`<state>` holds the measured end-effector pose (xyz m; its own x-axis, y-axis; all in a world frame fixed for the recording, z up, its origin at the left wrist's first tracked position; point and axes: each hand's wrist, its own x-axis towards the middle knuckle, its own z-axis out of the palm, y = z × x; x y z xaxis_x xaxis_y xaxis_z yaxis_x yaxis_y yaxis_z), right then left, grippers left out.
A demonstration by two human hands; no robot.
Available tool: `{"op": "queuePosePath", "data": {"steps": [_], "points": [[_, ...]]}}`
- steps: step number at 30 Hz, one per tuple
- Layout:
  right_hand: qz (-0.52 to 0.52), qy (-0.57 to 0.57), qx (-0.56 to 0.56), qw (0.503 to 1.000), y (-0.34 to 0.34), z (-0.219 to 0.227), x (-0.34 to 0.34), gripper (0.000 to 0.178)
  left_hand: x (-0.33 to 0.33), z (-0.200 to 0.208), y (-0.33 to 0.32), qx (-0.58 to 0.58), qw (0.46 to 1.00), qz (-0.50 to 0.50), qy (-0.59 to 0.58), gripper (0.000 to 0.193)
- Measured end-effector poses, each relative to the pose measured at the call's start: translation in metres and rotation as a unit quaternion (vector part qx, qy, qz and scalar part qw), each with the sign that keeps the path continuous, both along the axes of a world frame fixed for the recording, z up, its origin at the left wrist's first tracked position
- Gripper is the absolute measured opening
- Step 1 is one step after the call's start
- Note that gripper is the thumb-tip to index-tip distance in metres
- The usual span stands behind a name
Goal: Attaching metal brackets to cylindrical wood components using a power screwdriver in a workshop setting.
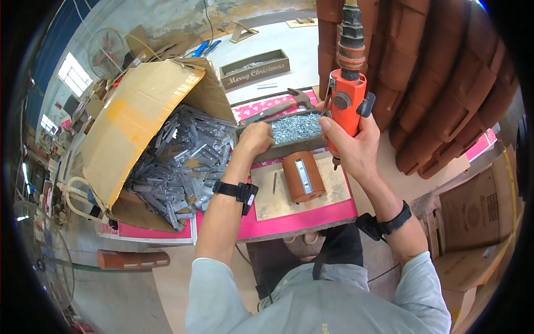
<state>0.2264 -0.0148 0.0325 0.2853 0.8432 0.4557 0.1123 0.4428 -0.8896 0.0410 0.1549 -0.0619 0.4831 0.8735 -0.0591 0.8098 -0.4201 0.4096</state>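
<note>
My right hand point(356, 146) is wrapped round an orange-red power screwdriver point(349, 97), upright with its bit pointing down, right of a wooden tray point(289, 148). Small silver screws point(297, 129) fill the tray. At the tray's left end my left hand point(256, 139) has its fingers curled at the screws; what they pinch is hidden. Just in front, a short brown cylinder point(290, 179) lies on a pale board point(339, 192), a silver metal strip point(303, 175) set along its top. A thin dark rod point(274, 182) lies left of the cylinder.
A tipped cardboard box point(142, 119) spills grey metal pieces point(189, 156) on the left. Behind the tray lie a hammer point(300, 99) and another wooden box point(255, 69). Tall stacked brown cylinders point(445, 83) stand at the right, above cardboard boxes point(470, 217). A brown cylinder point(133, 260) sits lower left.
</note>
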Motion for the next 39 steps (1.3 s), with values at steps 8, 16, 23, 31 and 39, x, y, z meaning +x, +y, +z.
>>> {"op": "queuePosePath", "data": {"steps": [8,16,23,31,39], "points": [[0.008,0.013,-0.005,1.000,-0.001,0.000,0.004,0.036,-0.006,-0.004,-0.009,0.025,0.996,0.052,-0.075,0.020],[-0.007,0.000,0.006,1.000,0.000,0.002,0.000,0.037,-0.013,0.005,-0.026,0.078,0.972,0.112,-0.190,0.022],[0.024,0.010,0.031,0.999,0.003,0.013,-0.015,0.031,-0.008,0.023,-0.104,-0.124,0.857,0.098,-0.491,0.020],[0.063,-0.019,0.040,0.997,0.000,0.009,-0.038,0.032,-0.007,-0.005,-0.173,-0.092,0.862,0.018,-0.499,0.020],[0.086,-0.010,0.047,0.995,0.002,0.000,-0.047,0.033,0.003,-0.005,-0.184,-0.125,0.855,0.064,-0.499,0.035]]}}
